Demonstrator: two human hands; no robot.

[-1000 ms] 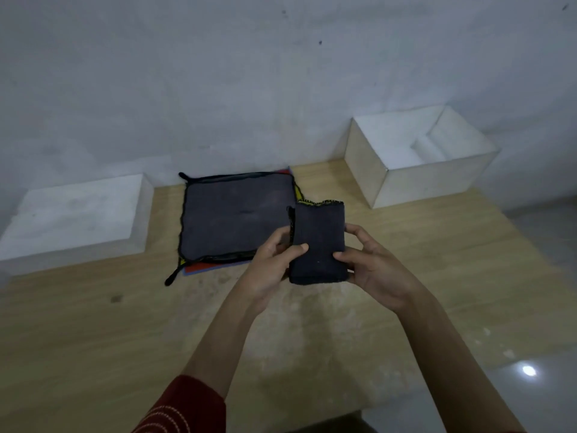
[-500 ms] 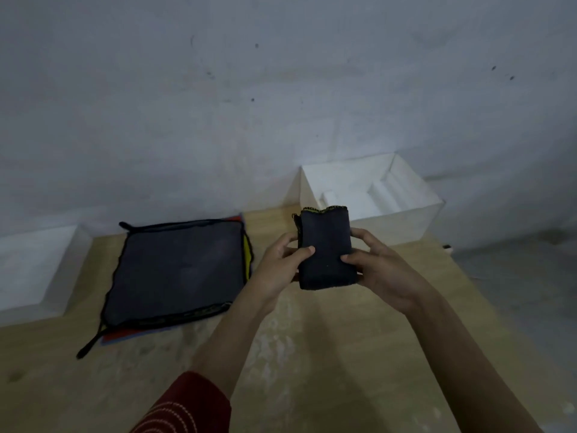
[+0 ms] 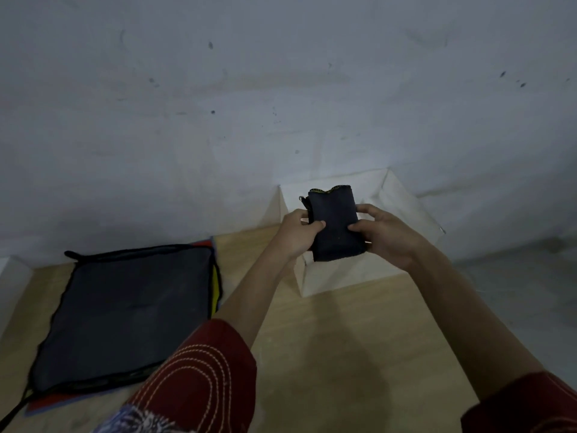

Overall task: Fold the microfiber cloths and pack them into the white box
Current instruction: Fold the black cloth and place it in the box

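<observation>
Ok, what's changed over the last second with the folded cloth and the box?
The left hand and right hand carried the folded cloth away from the flat stack, over to the white box, and now hold it over the opening. Their grip on its sides is unchanged. The flat stack stays on the table.

We saw a dim, bluish scene with soft, grainy detail. The wall [image 3: 281,89] was flatly grey, and the box [image 3: 409,210] at far right was the palest patch. A faint, broad shadow lay on the near table [image 3: 359,326]. The wide lens bowed lines toward the edges.
</observation>
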